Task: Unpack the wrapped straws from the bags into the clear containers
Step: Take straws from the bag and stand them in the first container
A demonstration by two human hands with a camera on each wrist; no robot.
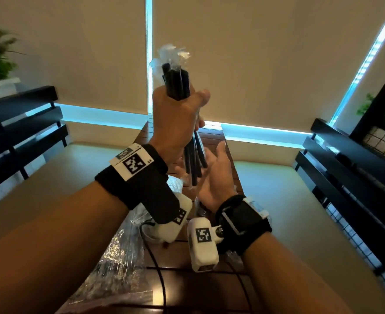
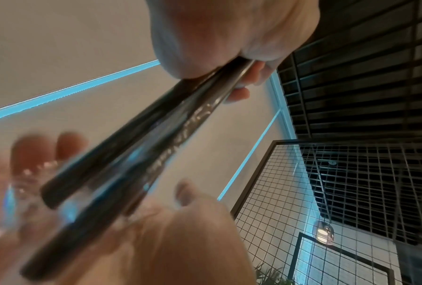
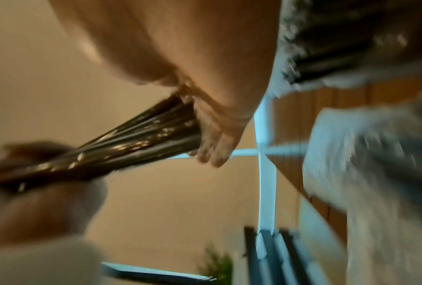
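Above the table (image 1: 193, 279), mid-scene, your left hand (image 1: 175, 123) is fisted round the middle of one bundle of black wrapped straws (image 1: 179, 82), held upright and well clear of the wood. Your right hand (image 1: 216, 177) sits just below it, palm up, fingers relaxed and spread, gripping nothing; the straws' lower ends rest on or just over the palm, contact unclear.

Step, as I read it: squaring up the bundle after it left the bag, before loading a container.

Next move calls for:
- level the lower ends against your right palm
- find a container; none shows in any view, so look down first
- lower the bundle in end first, then ease the left grip

Counts:
- bundle: 1; roughly six straws visible at the lower end, exact number hidden by the fist
- bag (image 1: 116, 264): 1 crumpled clear one on the near left of the table, contents not readable
- containers: 0 visible
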